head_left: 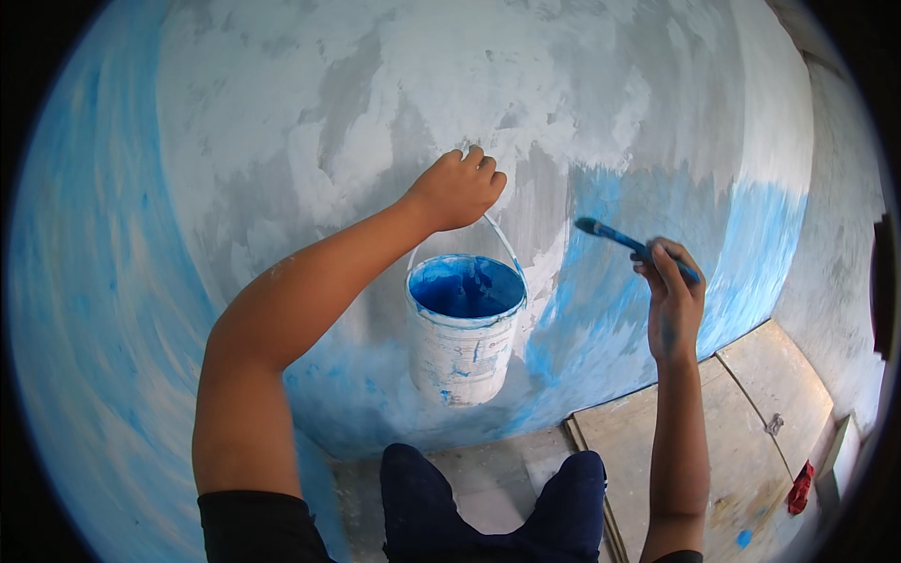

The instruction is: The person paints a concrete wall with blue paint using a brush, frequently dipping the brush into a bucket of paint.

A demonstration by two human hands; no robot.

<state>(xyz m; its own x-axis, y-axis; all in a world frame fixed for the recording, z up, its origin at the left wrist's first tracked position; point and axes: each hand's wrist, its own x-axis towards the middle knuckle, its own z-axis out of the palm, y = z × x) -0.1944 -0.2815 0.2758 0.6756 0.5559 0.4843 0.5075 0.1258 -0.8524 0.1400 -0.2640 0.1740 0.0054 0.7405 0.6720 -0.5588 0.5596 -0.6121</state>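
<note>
A white plastic bucket (pixel 460 361) hangs from its thin handle, which my left hand (pixel 460 190) grips in a closed fist. Blue paint (pixel 460 293) coats its inside walls, and drips and smears mark the outside. To the right, my right hand (pixel 674 291) holds a paintbrush (pixel 619 235) by its blue-stained handle. The dark, paint-covered bristles point left, apart from the wall. Behind both hands rises a wall (pixel 366 113) with patchy grey and white areas and streaky blue strokes.
At lower right, wooden boards (pixel 685 450) lie along the wall's foot, with a blue paint spot on them. A red crumpled item (pixel 800 488) rests beside a pale block. My knees (pixel 422 497) show below the bucket. Another grey wall (pixel 845 244) stands at the right.
</note>
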